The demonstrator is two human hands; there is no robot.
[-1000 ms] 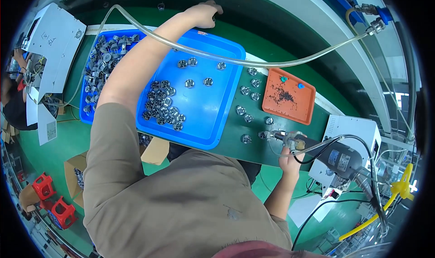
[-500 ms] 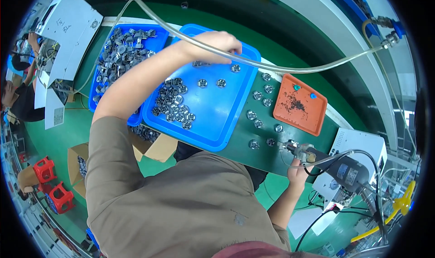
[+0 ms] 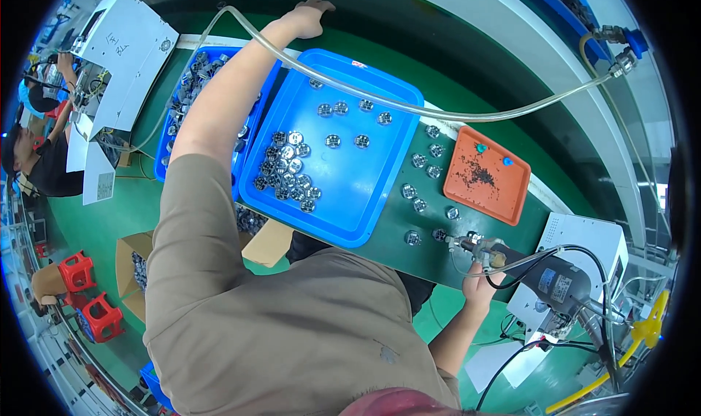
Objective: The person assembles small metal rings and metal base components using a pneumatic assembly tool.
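My left hand (image 3: 310, 19) is stretched out past the far edge of the blue tray (image 3: 376, 210), over the dark green strip behind the table. Its fingers reach out to the right, and nothing shows in them. In that tray lie several round, silvery parts (image 3: 294, 165), clustered at the left and scattered farther back. At the right, my right hand (image 3: 480, 279) is closed around the front end of a dark grey power screwdriver (image 3: 544, 273) with a metal head and hoses. Its tip is beside a round silvery part (image 3: 439, 235) on the green table.
An orange tray (image 3: 505, 205) holds small black pieces and two coloured bits. More round parts (image 3: 420, 205) stand on the table. A clear hose (image 3: 438, 113) arches across my reach. Left, another blue tray (image 3: 162, 169) holds grey parts. A co-worker (image 3: 47, 157) sits far left.
My left hand has moved from above the blue tray to the strip beyond it, uncovering round parts there. My right hand stays on the screwdriver.
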